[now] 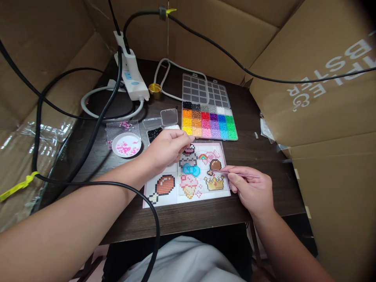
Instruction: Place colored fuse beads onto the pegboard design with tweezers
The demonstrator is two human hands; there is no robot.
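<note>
My right hand (255, 190) pinches thin pinkish tweezers (242, 173), whose tips reach the lower part of a small brown drumstick design (215, 165). This design lies on a clear pegboard (224, 156) over a printed pattern sheet (161, 201). A crown, an ice cream and a blue bow show around it. Over the board's top left corner, my left hand (167, 149) is closed with thumb and forefinger together; anything between them is hidden. Beside that hand sits a small open box of black beads (154, 134), partly covered by it.
Behind the board, an open compartment case (209, 138) holds beads in many colours. A white dish (114, 150) with pink beads rests at left on another pegboard (135, 126). A power strip (136, 88), a gold cup (155, 91), black cables (154, 219) and cardboard walls (337, 156) surround the work.
</note>
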